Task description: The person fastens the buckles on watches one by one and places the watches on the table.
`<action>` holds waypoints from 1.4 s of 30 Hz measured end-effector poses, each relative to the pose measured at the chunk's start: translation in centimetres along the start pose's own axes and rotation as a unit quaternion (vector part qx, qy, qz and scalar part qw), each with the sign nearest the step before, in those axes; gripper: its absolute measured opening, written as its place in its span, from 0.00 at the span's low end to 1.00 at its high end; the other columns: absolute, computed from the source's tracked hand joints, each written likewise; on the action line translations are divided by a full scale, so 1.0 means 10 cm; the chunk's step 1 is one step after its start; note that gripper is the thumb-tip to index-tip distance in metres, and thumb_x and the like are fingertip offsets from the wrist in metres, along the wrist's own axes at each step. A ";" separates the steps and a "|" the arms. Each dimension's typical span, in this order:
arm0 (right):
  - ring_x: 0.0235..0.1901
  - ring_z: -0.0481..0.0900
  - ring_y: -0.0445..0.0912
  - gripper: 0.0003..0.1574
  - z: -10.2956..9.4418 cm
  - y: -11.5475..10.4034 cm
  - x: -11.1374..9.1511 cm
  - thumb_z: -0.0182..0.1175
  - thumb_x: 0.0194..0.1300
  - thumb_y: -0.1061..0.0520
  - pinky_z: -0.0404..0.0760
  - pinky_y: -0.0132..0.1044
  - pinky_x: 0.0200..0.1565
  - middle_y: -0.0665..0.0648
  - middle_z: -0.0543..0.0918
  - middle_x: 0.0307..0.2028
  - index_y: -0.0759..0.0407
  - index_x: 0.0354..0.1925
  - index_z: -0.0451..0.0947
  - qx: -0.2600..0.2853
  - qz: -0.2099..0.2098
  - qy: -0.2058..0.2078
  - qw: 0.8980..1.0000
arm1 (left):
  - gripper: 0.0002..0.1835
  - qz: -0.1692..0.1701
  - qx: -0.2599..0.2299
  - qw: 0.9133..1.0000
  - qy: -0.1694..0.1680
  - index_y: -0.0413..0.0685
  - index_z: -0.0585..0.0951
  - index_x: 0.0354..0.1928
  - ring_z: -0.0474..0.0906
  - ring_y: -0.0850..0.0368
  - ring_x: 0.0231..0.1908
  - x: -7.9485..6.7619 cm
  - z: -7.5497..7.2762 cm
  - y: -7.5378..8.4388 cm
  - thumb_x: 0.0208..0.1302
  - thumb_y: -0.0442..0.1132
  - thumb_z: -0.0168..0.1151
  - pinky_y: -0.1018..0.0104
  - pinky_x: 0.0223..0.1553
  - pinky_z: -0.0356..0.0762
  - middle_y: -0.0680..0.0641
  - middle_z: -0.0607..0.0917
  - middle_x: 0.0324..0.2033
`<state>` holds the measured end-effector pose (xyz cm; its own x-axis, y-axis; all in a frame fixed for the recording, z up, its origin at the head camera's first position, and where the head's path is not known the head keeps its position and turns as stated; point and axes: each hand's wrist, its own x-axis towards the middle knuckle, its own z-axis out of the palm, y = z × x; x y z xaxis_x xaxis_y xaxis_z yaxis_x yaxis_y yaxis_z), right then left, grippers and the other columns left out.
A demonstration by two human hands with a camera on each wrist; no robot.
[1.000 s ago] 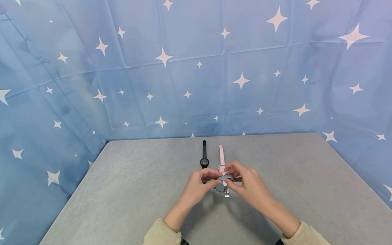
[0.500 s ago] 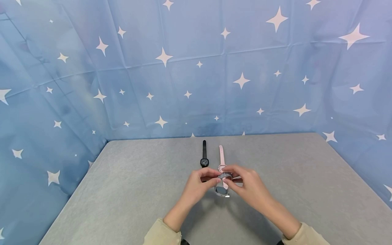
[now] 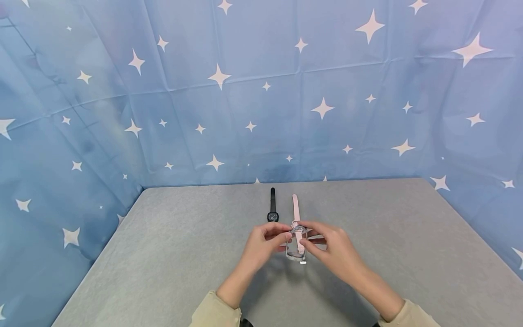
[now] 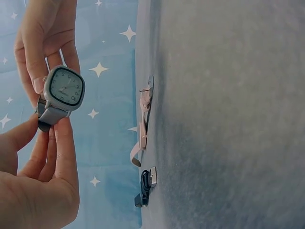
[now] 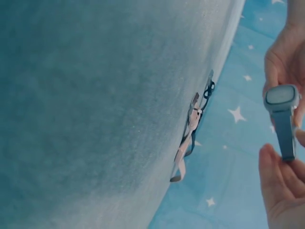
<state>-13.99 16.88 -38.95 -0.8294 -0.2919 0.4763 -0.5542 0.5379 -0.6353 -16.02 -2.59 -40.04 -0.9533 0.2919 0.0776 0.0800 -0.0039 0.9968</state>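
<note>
A grey watch (image 4: pixel 66 88) with a rounded square dial hangs above the table, held between both hands. In the head view it looks like a loop (image 3: pixel 296 257), with the pink watch behind it. My left hand (image 3: pixel 260 243) pinches it from the left, thumb against fingers. From the right, my right hand (image 3: pixel 333 245) pinches it too. The right wrist view shows the grey strap (image 5: pixel 286 136) running down from the case to the right fingertips. Behind the hands a pink watch (image 3: pixel 296 206) lies on the table, beside a black watch (image 3: pixel 272 204) partly hidden by the left hand.
The grey table (image 3: pixel 184 236) stretches out on both sides of the hands. A blue curtain with white stars (image 3: pixel 261 100) hangs behind its back edge and along the sides.
The grey watch has turned between the fingers, so its loop now faces the head camera more openly. The left thumb has shifted slightly upward. The pink and black watches have stayed put.
</note>
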 end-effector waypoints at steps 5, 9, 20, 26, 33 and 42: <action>0.39 0.84 0.44 0.26 -0.01 0.00 -0.01 0.67 0.56 0.61 0.82 0.32 0.39 0.52 0.84 0.44 0.57 0.55 0.76 0.003 0.007 -0.007 1.000 | 0.13 -0.017 -0.010 1.000 0.012 0.38 0.82 0.45 0.82 0.58 0.37 -0.01 -0.02 0.02 0.62 0.38 0.63 0.60 0.38 0.83 0.39 0.84 0.39; 0.41 0.84 0.44 0.27 -0.01 -0.01 -0.01 0.67 0.57 0.58 0.83 0.35 0.40 0.54 0.83 0.47 0.58 0.56 0.75 0.015 0.013 -0.015 1.000 | 0.14 -0.025 -0.014 0.999 0.019 0.38 0.82 0.46 0.82 0.59 0.37 0.00 -0.03 0.01 0.61 0.39 0.64 0.60 0.38 0.83 0.40 0.84 0.38; 0.46 0.81 0.43 0.38 -0.01 0.00 -0.04 0.70 0.53 0.48 0.82 0.33 0.42 0.50 0.80 0.51 0.56 0.61 0.71 0.022 0.014 -0.033 0.999 | 0.15 -0.047 -0.045 0.997 0.030 0.36 0.81 0.46 0.82 0.60 0.35 0.01 -0.07 0.00 0.62 0.40 0.63 0.55 0.40 0.82 0.44 0.86 0.37; 0.47 0.80 0.44 0.43 0.00 0.01 -0.03 0.72 0.50 0.46 0.82 0.34 0.42 0.50 0.79 0.53 0.57 0.62 0.69 0.023 0.002 -0.041 0.999 | 0.16 -0.055 -0.066 0.996 0.031 0.35 0.81 0.47 0.83 0.59 0.35 0.02 -0.07 -0.01 0.61 0.39 0.64 0.58 0.38 0.83 0.44 0.86 0.36; 0.48 0.80 0.45 0.44 0.01 0.02 -0.03 0.72 0.50 0.48 0.82 0.34 0.42 0.49 0.79 0.53 0.56 0.63 0.68 0.014 -0.008 -0.034 0.999 | 0.16 -0.056 -0.064 0.996 0.027 0.36 0.81 0.47 0.83 0.59 0.35 0.03 -0.07 -0.01 0.62 0.41 0.63 0.56 0.38 0.83 0.44 0.86 0.37; 0.49 0.81 0.48 0.43 0.02 0.04 -0.04 0.71 0.51 0.47 0.80 0.38 0.49 0.50 0.77 0.56 0.53 0.64 0.68 -0.007 -0.029 -0.024 0.999 | 0.17 -0.062 -0.058 0.996 0.025 0.36 0.81 0.47 0.83 0.56 0.37 0.02 -0.07 -0.01 0.62 0.42 0.63 0.59 0.37 0.83 0.45 0.87 0.36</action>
<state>-13.91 17.09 -39.55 -0.7981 -0.3613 0.4821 -0.6012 0.5295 -0.5985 -16.47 -3.20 -40.13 -0.9671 0.2496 -0.0488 -0.0715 -0.0825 0.9940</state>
